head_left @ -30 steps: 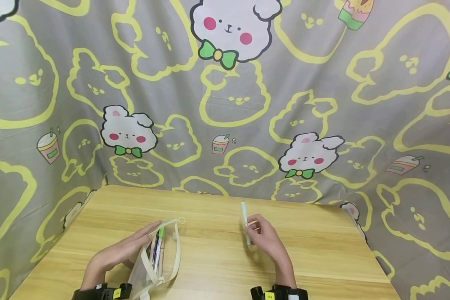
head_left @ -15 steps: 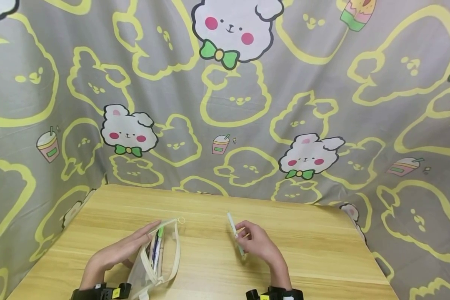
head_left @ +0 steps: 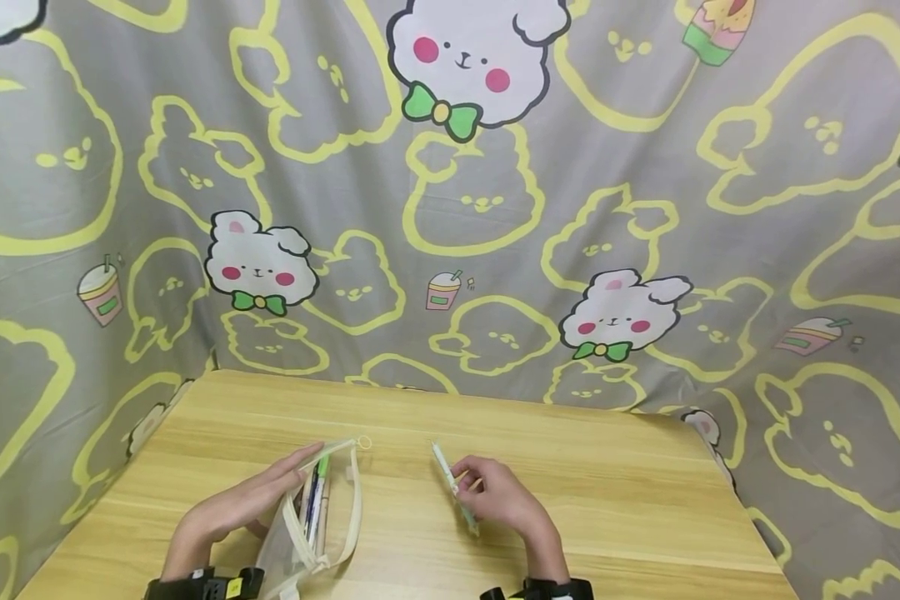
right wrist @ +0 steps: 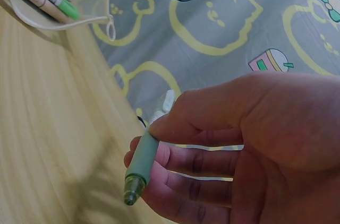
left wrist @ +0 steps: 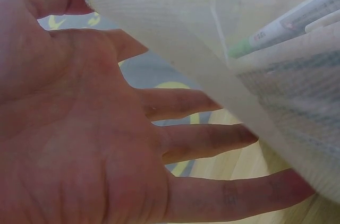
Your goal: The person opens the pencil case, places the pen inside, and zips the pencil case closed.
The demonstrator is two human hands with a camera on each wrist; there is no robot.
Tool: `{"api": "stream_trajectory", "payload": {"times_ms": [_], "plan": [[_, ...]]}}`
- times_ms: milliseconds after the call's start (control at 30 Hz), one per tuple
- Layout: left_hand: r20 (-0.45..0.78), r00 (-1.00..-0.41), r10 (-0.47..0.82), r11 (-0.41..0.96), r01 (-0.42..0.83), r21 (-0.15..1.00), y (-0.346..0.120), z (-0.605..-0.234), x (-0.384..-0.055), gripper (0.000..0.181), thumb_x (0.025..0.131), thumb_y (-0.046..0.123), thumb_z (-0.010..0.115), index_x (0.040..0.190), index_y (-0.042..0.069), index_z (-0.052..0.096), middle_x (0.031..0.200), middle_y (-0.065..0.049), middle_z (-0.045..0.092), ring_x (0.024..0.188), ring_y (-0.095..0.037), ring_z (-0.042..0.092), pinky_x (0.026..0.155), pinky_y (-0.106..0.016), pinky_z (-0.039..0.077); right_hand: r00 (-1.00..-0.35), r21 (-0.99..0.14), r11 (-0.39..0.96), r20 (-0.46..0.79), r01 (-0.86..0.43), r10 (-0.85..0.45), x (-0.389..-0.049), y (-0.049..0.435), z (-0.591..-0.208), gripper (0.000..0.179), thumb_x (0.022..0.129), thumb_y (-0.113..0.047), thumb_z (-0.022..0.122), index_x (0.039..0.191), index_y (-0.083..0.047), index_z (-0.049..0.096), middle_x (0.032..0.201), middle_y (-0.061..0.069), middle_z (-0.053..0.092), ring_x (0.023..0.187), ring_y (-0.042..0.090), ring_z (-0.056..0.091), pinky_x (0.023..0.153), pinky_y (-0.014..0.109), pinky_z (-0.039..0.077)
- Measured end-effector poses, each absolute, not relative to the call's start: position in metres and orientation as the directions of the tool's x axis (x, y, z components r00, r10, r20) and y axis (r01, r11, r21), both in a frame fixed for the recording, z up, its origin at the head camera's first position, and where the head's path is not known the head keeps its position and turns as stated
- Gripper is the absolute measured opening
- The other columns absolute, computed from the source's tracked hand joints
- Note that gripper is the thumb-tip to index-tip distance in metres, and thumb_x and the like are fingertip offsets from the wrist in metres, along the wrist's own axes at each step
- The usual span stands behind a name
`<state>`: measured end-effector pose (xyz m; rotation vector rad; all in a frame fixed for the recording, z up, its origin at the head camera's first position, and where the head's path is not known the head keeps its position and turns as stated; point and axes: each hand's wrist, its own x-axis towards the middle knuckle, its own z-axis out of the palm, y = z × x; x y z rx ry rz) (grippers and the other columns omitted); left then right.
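My left hand [head_left: 243, 500] holds a translucent mesh pencil pouch [head_left: 342, 521] by its far left side. In the left wrist view, the thumb meets the pouch's rim, while the long fingers [left wrist: 186, 104] run fairly straight and disappear behind the mesh. The pouch's cream zip gapes, and several pens [head_left: 316, 508], one with a green cap, lie inside. To the right, my right hand [head_left: 498, 496] pinches a mint-green pen [right wrist: 144, 157] between thumb and fingertips, above the table. Its clear tip points down toward the wrist camera; the clip end points away.
A wooden table [head_left: 615, 483] lies under both hands. Behind it and at both sides hangs a grey cartoon-print curtain [head_left: 487, 275]. A zip pull ring [head_left: 364, 442] sticks out from the pouch's far corner.
My right hand has moved left and slightly nearer with the pen, toward the pouch, and the pen slants more to the left. My left hand and the pouch have stayed in place.
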<state>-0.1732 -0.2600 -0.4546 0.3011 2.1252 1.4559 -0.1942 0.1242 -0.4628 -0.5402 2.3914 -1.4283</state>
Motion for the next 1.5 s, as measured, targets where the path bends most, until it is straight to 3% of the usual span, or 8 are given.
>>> {"api": "stream_trajectory", "payload": {"times_ms": [267,1167,1500], "plan": [[-0.306,-0.83,0.467,0.407,-0.106,0.907,-0.259,-0.455,-0.174,0.064,0.112,0.038,0.032,0.166,0.013,0.009,0.167,-0.03,-0.009,0.141,-0.071,0.002,0.072,-0.08,0.048,-0.867,-0.837,0.488,-0.034,-0.246,-0.496,-0.194,0.112,-0.467,0.026,0.092,0.001,0.063,0.116,0.004,0.069,0.089,0.004,0.062,0.073,0.014,0.058,0.058,0.023,0.048],[-0.311,-0.829,0.465,0.403,-0.115,0.908,-0.26,-0.456,-0.174,0.065,0.112,0.039,0.033,0.167,0.013,0.009,0.167,-0.029,-0.009,0.141,-0.07,0.001,0.074,-0.082,0.046,-0.853,-0.8,0.511,0.003,-0.315,-0.521,-0.181,0.062,-0.467,0.022,0.09,0.001,0.067,0.111,-0.002,0.074,0.084,-0.006,0.063,0.074,0.006,0.061,0.065,0.022,0.051],[-0.301,-0.851,0.431,0.423,-0.104,0.9,-0.257,-0.454,-0.175,0.064,0.112,0.037,0.036,0.166,0.013,0.013,0.167,-0.029,-0.005,0.142,-0.069,0.006,0.072,-0.079,0.05,-0.879,-0.857,0.422,0.072,-0.296,-0.472,-0.178,0.033,-0.473,0.022,0.088,0.003,0.069,0.11,0.001,0.075,0.086,-0.001,0.069,0.073,0.007,0.063,0.067,0.021,0.054]]}}
